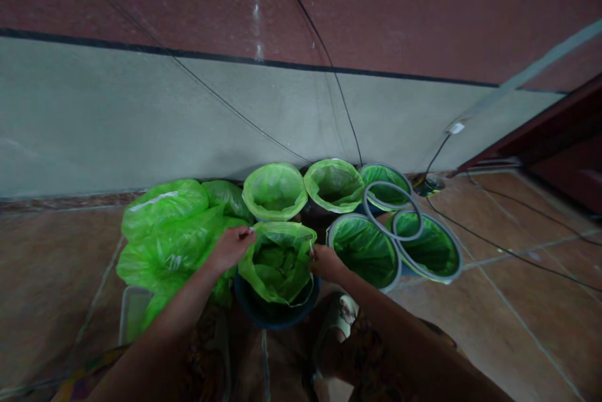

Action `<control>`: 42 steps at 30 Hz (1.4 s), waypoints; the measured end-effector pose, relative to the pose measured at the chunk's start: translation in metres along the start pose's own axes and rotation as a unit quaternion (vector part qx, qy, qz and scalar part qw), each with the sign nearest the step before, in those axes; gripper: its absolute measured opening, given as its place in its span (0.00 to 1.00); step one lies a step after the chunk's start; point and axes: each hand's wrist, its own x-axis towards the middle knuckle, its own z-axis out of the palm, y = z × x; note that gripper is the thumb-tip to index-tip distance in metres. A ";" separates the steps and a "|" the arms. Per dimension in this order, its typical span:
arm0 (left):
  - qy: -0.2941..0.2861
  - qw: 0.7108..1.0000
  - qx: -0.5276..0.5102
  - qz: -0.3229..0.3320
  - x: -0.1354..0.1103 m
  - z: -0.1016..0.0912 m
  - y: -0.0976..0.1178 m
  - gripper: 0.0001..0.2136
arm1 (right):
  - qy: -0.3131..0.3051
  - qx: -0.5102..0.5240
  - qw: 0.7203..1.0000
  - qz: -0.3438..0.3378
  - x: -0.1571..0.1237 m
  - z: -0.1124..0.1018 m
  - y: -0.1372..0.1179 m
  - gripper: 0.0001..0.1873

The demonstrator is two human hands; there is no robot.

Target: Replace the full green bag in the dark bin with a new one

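Observation:
A green plastic bin liner (275,264) with a white drawstring stands open in a dark blue bin (266,320) between my feet. My left hand (232,248) is closed in a pinch on the left of the liner's top edge, a bit of white drawstring showing at the fingertips. On the opposite side my right hand (328,262) grips the liner's edge and drawstring. A loop of white string hangs below it at the front. The liner's rim is drawn up above the bin's rim, and darker green folds show inside.
Filled green bags (164,214) are heaped on the left beside a pale plastic tub (133,308). Lined bins (275,192) stand along the wall. To the right, more lined bins (362,251) have grey rims, with a loose grey ring (388,184) across them. Cables cross wall and floor.

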 end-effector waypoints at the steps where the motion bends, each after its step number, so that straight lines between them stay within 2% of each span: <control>1: -0.001 1.000 -0.002 0.000 0.000 0.000 0.001 0.15 | -0.011 0.023 1.000 -0.002 0.000 0.001 0.000 0.09; 5: -0.022 0.999 -0.027 -0.010 -0.002 0.000 0.005 0.16 | -0.053 0.116 0.992 0.013 -0.001 0.004 -0.001 0.08; 8: -0.044 0.995 -0.093 -0.011 -0.003 0.008 0.008 0.14 | -0.071 0.208 0.975 0.015 -0.003 0.004 -0.005 0.06; 12: -0.122 0.977 -0.176 -0.009 -0.011 0.038 0.011 0.11 | -0.091 0.368 0.925 -0.015 -0.009 -0.001 -0.016 0.09; 15: -0.164 0.967 -0.192 -0.029 -0.020 0.071 0.010 0.12 | -0.086 0.399 0.912 -0.035 -0.013 0.001 -0.027 0.13; 18: -0.181 0.952 -0.235 -0.072 -0.025 0.097 0.006 0.11 | -0.073 0.396 0.914 -0.054 -0.015 0.006 -0.034 0.13; 22: -0.144 0.958 -0.220 -0.114 -0.021 0.111 0.002 0.08 | -0.066 0.326 0.942 -0.053 -0.011 -0.005 -0.030 0.10; 25: -0.115 0.964 -0.203 -0.129 -0.016 0.112 0.000 0.08 | -0.009 0.123 0.992 -0.036 -0.006 -0.019 -0.017 0.08; 27: -0.117 0.960 -0.216 -0.133 -0.014 0.111 -0.002 0.08 | 0.030 -0.026 0.999 -0.018 -0.006 -0.020 -0.007 0.06; 29: -0.119 0.956 -0.232 -0.136 -0.014 0.111 -0.003 0.07 | 0.032 -0.100 0.995 -0.002 -0.008 -0.011 0.000 0.09; 31: -0.116 0.954 -0.239 -0.138 -0.014 0.111 -0.004 0.06 | 0.025 -0.110 0.994 0.004 -0.011 0.003 0.004 0.11; 34: -0.116 0.953 -0.244 -0.139 -0.014 0.114 -0.005 0.06 | 0.031 -0.101 0.994 0.003 -0.009 0.014 0.000 0.03; 37: -0.103 0.951 -0.252 -0.147 -0.013 0.117 -0.007 0.04 | 0.011 -0.063 0.997 -0.035 -0.005 0.010 -0.010 0.10; 39: -0.089 0.949 -0.263 -0.151 -0.013 0.119 -0.008 0.03 | -0.020 -0.008 0.998 -0.061 -0.004 0.005 -0.016 0.12; 42: -0.076 0.943 -0.287 -0.149 -0.012 0.118 -0.006 0.03 | -0.080 0.146 0.984 -0.063 -0.008 0.003 -0.022 0.12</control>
